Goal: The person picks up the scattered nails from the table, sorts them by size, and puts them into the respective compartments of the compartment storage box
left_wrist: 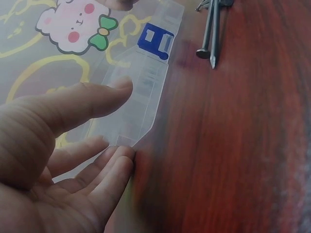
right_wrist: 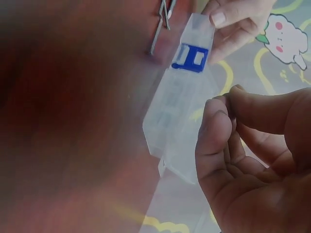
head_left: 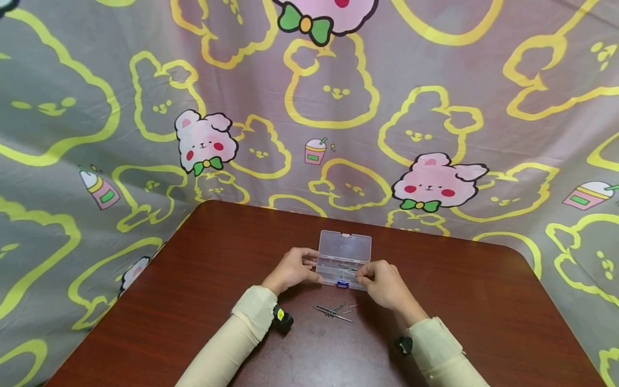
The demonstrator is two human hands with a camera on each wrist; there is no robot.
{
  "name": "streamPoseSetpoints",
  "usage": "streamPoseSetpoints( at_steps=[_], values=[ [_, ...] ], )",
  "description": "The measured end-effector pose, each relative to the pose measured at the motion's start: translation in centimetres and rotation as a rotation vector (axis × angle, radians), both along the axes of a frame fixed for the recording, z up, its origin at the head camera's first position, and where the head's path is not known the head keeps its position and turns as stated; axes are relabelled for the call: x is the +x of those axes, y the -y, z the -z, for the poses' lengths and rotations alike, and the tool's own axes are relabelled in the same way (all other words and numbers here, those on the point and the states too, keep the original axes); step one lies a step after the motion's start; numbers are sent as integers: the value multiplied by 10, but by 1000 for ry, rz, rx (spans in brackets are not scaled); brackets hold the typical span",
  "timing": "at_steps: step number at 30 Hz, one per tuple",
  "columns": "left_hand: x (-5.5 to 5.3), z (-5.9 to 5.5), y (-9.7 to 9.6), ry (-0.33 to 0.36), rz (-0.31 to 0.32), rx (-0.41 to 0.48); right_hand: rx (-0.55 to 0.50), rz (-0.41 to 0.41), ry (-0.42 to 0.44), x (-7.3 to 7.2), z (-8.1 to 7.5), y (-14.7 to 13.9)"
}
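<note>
Clear plastic box (head_left: 330, 281) sits on the wood-grain surface (head_left: 232, 242) between both hands, lid (head_left: 345, 245) tipped up on the far side, blue latch (head_left: 343, 284) on the near wall.

Left hand (head_left: 295, 269): fingers spread, thumb well apart from the rest, touching the box's left end. Looks like a brace, not a clamp.

Right hand (head_left: 385, 284): at the box's near right corner, fingers curled, thumb and forefinger tips together. Can't tell if they pinch anything. Slim grey nails (head_left: 349, 267) show right by the tips in the head view; can't tell if held or lying in the box.

Loose nails (head_left: 333, 312) lie crossed in a pile on the surface, on the person's side of the box, apart from it. Left wrist view shows one flat head and one sharp point. A few smaller nails (head_left: 348, 312) lie just to the pile's right.

Risks, my read:
- Box skids or tips if the right hand knocks the wall; left-hand contact looks light.
- Lid drops onto the fingers if the box gets bumped; nothing visible props it.
- Crossed nails drag each other or roll when one is picked.
- Small nails slip from a pinch; thin shanks, little to grip.
- Finger prick from a careless grab at the points.
</note>
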State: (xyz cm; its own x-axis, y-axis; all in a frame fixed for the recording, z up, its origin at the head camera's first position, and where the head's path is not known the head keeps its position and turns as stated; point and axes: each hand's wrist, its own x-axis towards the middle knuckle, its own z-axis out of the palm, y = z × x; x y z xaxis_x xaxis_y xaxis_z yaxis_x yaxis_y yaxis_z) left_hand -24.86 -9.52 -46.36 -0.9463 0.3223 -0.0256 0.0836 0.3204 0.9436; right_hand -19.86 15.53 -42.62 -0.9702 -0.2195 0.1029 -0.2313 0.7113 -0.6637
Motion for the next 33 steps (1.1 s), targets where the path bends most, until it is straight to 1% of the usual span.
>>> streamPoseSetpoints(
  at_steps=[7, 17, 24, 27, 33],
  values=[
    [0, 1, 0, 8, -1, -1, 1, -59, -12, 10, 8, 1],
    [0, 1, 0, -4, 1, -5, 68, -138, -53, 21, 17, 4],
    [-1, 1, 0, -11, 0, -13, 92, -184, -34, 29, 20, 9],
    [-1, 2, 0, -10, -1, -13, 112, -210, -39, 32, 20, 11],
    [-1, 0, 0, -12, -2, -19, 140, -250, -20, 36, 20, 14]
  ],
)
